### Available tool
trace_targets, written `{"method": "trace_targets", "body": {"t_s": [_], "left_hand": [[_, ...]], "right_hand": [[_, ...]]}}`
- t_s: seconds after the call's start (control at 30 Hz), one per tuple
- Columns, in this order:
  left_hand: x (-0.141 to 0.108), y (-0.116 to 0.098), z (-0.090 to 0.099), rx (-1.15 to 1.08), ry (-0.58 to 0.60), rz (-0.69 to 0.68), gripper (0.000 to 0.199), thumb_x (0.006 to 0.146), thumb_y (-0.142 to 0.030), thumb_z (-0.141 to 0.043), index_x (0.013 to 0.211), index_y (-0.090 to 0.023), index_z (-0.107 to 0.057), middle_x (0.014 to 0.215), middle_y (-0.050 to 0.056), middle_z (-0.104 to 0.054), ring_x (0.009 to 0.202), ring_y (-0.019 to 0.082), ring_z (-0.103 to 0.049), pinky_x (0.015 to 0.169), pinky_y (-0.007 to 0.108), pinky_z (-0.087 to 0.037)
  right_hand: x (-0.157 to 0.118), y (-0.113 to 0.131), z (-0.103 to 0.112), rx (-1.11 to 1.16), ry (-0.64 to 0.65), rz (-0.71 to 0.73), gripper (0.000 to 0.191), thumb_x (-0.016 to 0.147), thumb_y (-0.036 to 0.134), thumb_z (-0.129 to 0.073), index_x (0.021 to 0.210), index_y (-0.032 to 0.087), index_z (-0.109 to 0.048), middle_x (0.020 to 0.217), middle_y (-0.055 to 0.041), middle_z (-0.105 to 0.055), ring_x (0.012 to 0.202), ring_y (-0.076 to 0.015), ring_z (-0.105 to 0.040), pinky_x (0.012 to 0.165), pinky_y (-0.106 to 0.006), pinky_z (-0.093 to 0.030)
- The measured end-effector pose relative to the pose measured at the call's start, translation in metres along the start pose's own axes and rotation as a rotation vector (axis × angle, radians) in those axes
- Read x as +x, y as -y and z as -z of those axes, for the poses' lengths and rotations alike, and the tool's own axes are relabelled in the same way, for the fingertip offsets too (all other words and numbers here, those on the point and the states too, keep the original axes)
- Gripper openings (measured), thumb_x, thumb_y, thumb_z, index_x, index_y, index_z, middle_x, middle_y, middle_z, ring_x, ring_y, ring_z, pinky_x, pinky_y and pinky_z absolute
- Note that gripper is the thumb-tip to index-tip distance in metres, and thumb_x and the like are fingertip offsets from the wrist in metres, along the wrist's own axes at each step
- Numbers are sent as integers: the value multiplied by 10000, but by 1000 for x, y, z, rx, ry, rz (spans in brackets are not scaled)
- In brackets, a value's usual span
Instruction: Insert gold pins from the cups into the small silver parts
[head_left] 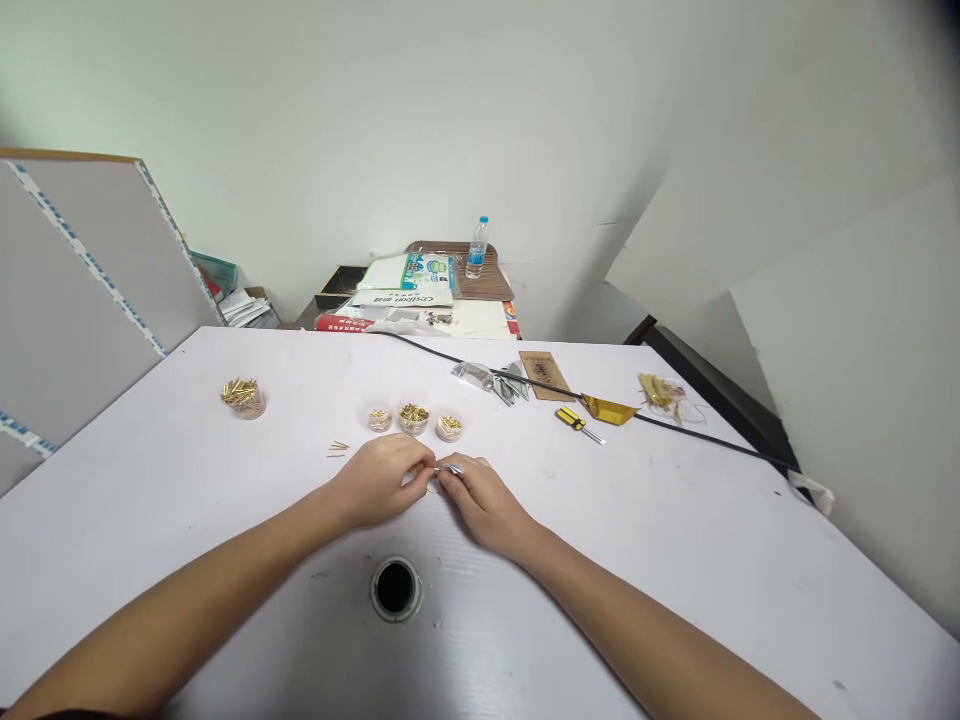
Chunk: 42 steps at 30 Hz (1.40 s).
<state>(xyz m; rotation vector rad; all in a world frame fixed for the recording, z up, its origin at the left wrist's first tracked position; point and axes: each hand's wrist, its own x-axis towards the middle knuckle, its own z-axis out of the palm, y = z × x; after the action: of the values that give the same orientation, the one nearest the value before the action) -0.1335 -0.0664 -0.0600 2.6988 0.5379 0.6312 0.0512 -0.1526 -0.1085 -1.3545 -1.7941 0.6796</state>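
My left hand point(386, 480) is closed in a pinch, its thumb and index fingertips around something tiny and pale that I cannot make out. Touching close by, my right hand point(480, 500) is closed around a small silver metal tool point(451, 468), whose end meets the left fingertips. Most of that tool is hidden in the palm. Just beyond the hands stand three small clear cups of brass-coloured parts: a left cup point(379, 420), a middle cup point(414, 419) and a right cup point(449, 429). Several thin brass pins point(338, 449) lie left of my left hand.
A fuller cup of long brass pins point(243, 397) stands at the far left. A yellow-black screwdriver point(579, 424), a gold tray point(608, 409), a brown card point(546, 374) and a black cable point(705, 432) lie to the right. A round black hole point(396, 588) is in the tabletop near me.
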Motion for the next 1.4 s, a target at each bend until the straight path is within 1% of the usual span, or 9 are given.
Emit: {"method": "trace_targets", "body": {"t_s": [0.13, 0.23, 0.33, 0.43, 0.87, 0.97, 1.07, 1.27, 1.4], "left_hand": [[0, 3, 0, 110, 74, -36, 148, 963, -201, -484, 904, -160, -613, 853, 32, -687, 797, 183, -630, 731, 310, -441], [0, 6, -1, 197, 132, -113, 189, 998, -194, -440, 913, -155, -604, 854, 38, -669, 804, 190, -619, 736, 319, -436], [0, 8, -1, 306, 140, -209, 217, 1008, -165, -404, 899, -150, -592, 823, 47, -631, 767, 200, -579, 712, 331, -419], [0, 8, -1, 343, 129, -234, 210, 998, -137, -403, 874, -150, -573, 807, 46, -607, 738, 199, -547, 693, 333, -407], [1, 6, 1, 106, 180, -118, 240, 1032, -223, -392, 948, -161, -607, 915, 55, -684, 868, 194, -633, 806, 320, -464], [1, 6, 2, 18, 182, -57, 218, 1016, -220, -427, 957, -171, -631, 930, 48, -708, 879, 185, -654, 820, 306, -475], [2, 6, 4, -95, 172, 1, 187, 986, -203, -478, 952, -188, -661, 928, 21, -730, 870, 163, -669, 821, 277, -485], [6, 6, 6, -194, 134, 22, 189, 973, -230, -532, 909, -201, -708, 897, 10, -742, 841, 149, -660, 826, 267, -477], [6, 4, 5, -252, 107, 76, 147, 945, -247, -581, 905, -200, -714, 831, 9, -700, 763, 131, -608, 736, 243, -454]], "right_hand": [[-1, 1, 0, -36, 13, 8, 314, 1078, 355, -329, 974, 210, -588, 973, -51, -675, 923, -210, -594, 846, -369, -360], [-1, 2, 0, -42, 17, 15, 324, 1081, 358, -311, 960, 210, -573, 973, -52, -669, 924, -213, -590, 842, -372, -359], [-2, 3, 0, -60, 19, 13, 331, 1080, 361, -306, 947, 205, -565, 947, -51, -660, 904, -212, -580, 838, -375, -360], [-2, 5, 0, -77, 19, 7, 331, 1079, 358, -306, 938, 202, -561, 928, -48, -653, 886, -209, -572, 831, -375, -358], [-2, 6, 1, -118, 25, 15, 348, 1085, 361, -282, 928, 205, -550, 924, -54, -651, 886, -213, -576, 827, -368, -370], [-2, 6, 1, -143, 31, 16, 344, 1082, 348, -288, 914, 202, -551, 901, -53, -648, 870, -212, -575, 810, -361, -370], [-2, 6, 0, -151, 35, 17, 358, 1082, 353, -289, 896, 200, -553, 881, -52, -649, 853, -211, -579, 803, -360, -371], [-2, 4, 2, -71, 57, 26, 428, 1087, 425, -263, 904, 202, -580, 902, -53, -676, 875, -207, -605, 830, -363, -380], [-2, 4, 4, -22, 45, 62, 461, 1086, 457, -229, 927, 205, -582, 922, -59, -678, 881, -206, -603, 830, -356, -397]]}}
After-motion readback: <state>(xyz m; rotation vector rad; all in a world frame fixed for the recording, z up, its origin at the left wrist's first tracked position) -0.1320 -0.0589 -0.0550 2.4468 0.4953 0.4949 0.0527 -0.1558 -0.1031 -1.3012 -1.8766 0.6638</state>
